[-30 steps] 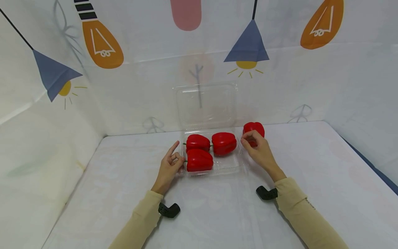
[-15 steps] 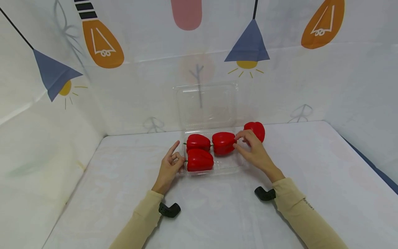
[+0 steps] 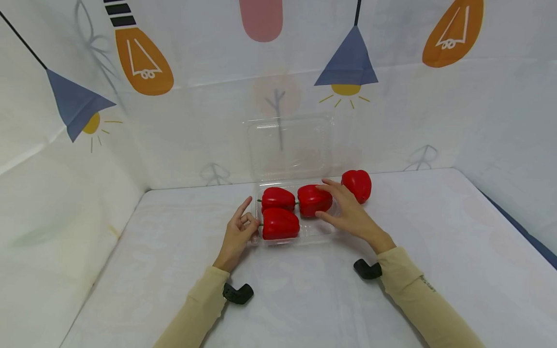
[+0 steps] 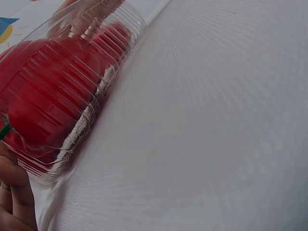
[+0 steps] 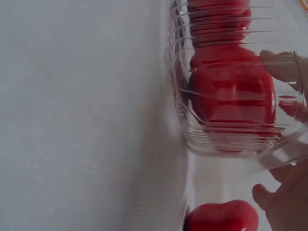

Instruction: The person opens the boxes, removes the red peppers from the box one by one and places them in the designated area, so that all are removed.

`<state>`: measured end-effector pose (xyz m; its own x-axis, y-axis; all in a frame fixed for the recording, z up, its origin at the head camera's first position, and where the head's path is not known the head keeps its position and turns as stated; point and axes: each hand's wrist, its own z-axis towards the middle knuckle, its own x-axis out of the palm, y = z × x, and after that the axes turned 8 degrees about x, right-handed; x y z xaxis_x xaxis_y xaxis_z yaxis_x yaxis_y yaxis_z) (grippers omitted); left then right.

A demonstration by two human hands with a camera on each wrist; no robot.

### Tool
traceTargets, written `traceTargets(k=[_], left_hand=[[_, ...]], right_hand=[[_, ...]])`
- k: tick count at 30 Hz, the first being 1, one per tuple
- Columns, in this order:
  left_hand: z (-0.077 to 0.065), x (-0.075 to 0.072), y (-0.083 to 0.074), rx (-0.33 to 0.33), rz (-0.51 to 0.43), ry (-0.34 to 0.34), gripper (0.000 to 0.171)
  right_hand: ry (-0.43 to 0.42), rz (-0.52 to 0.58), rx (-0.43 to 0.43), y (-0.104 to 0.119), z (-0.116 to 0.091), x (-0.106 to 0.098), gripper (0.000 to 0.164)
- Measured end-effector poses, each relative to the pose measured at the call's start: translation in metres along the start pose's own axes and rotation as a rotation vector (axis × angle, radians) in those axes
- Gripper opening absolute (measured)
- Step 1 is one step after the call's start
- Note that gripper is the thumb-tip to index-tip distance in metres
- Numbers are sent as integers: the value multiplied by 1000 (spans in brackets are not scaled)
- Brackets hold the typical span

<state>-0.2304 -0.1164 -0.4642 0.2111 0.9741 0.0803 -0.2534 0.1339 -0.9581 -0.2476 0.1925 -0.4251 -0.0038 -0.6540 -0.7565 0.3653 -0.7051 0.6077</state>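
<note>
Three red bell peppers lie in an open clear plastic clamshell container (image 3: 317, 239): a front-left pepper (image 3: 280, 224), a back-left pepper (image 3: 277, 198) and a right pepper (image 3: 310, 200). My left hand (image 3: 237, 237) pinches the container's left rim beside the front pepper's green stem (image 4: 5, 131), index finger pointing up. Reaching over the right rim, my right hand (image 3: 348, 212) grips the right pepper's end, thumb on the near side and fingers on the far side. A fourth bell pepper (image 3: 358, 186) sits on the table outside, just behind the right hand.
The container's clear lid (image 3: 289, 150) stands upright against the back curtain (image 3: 191, 125), which is printed with lamps and bulbs. White cloth covers the table (image 3: 283, 295). Black wrist devices jut inward from the left cuff (image 3: 237, 294) and right cuff (image 3: 367, 269).
My right hand has moved left from in front of the outside pepper to the right pepper in the container, its fingers now round that pepper's end. My left hand has stayed put.
</note>
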Motion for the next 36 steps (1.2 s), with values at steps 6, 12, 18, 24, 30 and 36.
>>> traceTargets(k=[6,12,18,24,30,36], left_hand=[[0,0,1,-6,-6,-3,67],[1,-1,2,9,4,2,67],[0,-1,4,23,8,-2,67],[-1,1,6,7,8,13,67],[0,1,3,8,13,10,66],[1,0,2,0,17,7,66]], right_hand=[[91,-122,-31,4,4,-2,87],[135,-124,-36,5,7,-3,89],[95,-160,-46,6,16,2,82],[81,-203,-56,9,21,8,77],[70,-196,-47,10,22,8,73],[51,-198,-67,12,23,8,70]])
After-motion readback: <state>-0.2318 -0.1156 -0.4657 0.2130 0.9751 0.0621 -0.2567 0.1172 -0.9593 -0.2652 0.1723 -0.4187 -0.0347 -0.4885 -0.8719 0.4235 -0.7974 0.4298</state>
